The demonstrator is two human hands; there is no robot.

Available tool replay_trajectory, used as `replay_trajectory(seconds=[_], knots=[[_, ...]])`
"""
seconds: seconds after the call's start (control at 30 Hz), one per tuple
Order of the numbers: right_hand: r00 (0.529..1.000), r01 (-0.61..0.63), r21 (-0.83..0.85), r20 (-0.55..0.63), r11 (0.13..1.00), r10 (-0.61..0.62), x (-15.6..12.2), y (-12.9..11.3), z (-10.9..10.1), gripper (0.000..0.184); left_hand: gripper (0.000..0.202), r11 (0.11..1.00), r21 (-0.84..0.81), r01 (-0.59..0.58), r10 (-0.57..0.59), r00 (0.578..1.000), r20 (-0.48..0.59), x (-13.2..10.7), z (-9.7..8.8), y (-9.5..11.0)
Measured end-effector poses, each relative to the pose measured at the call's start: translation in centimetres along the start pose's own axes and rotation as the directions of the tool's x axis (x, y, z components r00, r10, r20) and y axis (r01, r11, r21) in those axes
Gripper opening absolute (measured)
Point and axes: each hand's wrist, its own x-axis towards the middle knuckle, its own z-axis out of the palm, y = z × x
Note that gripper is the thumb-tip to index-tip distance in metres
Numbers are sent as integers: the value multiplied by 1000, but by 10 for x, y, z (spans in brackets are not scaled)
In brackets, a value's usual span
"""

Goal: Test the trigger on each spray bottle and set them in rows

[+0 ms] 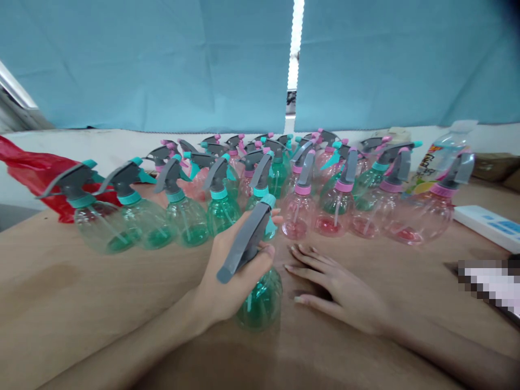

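My left hand (pixel 229 271) is closed around the neck of a green spray bottle (pixel 260 306) with a grey trigger head and turquoise nozzle. The bottle is upright near the front of the table, its head facing away from me. To its right, my right hand (pixel 337 284) lies with fingers stretched toward the bottle, apart from it and holding nothing. Just beyond my hands stands a row of spray bottles: green ones such as this green spray bottle (pixel 189 222) on the left, pink ones such as this pink spray bottle (pixel 298 216) on the right.
Several more spray bottles crowd behind the front row on the wooden table (pixel 101 303). A red plastic bag (pixel 44 173) lies at the left. On the right are a labelled clear bottle (pixel 442 151), a white device (pixel 489 225) and a dark-edged object with a blurred-out surface (pixel 493 287).
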Motion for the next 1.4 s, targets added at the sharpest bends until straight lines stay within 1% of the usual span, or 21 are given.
replay_trajectory(seconds=[0.13, 0.37, 0.57, 0.67, 0.8, 1.0, 1.23, 1.4], knots=[[1000, 3, -18, 13, 1000, -2, 0, 0, 0, 58, 50, 1000, -1, 15, -15, 1000, 1, -2, -1, 1], [1000, 3, 16, -6, 1000, -2, 0, 0, 0, 56, 49, 999, 10, 31, -31, 1000, -4, -2, -1, 2], [1000, 8, 25, -13, 1000, -8, -1, 1, 0, 56, 48, 1000, 24, 10, -10, 1000, 5, -2, -1, 2], [1000, 11, 36, -22, 999, -10, -1, 1, 1, 55, 48, 1000, 22, 17, -17, 1000, 7, -3, -1, 3], [1000, 6, 21, -5, 1000, -6, 0, 0, -1, 56, 47, 999, 13, 30, -30, 999, 21, -2, -1, 3], [1000, 4, 3, 5, 1000, -4, 0, -1, -1, 56, 46, 1000, 5, 4, -4, 1000, 20, -2, -1, 1], [1000, 19, 43, -21, 999, -18, 0, 1, 1, 55, 44, 1000, -15, 27, -27, 1000, 2, -4, 0, 3], [1000, 12, 43, -21, 999, -11, -1, 1, 1, 56, 46, 999, -16, 38, -38, 999, 15, -3, 0, 0]])
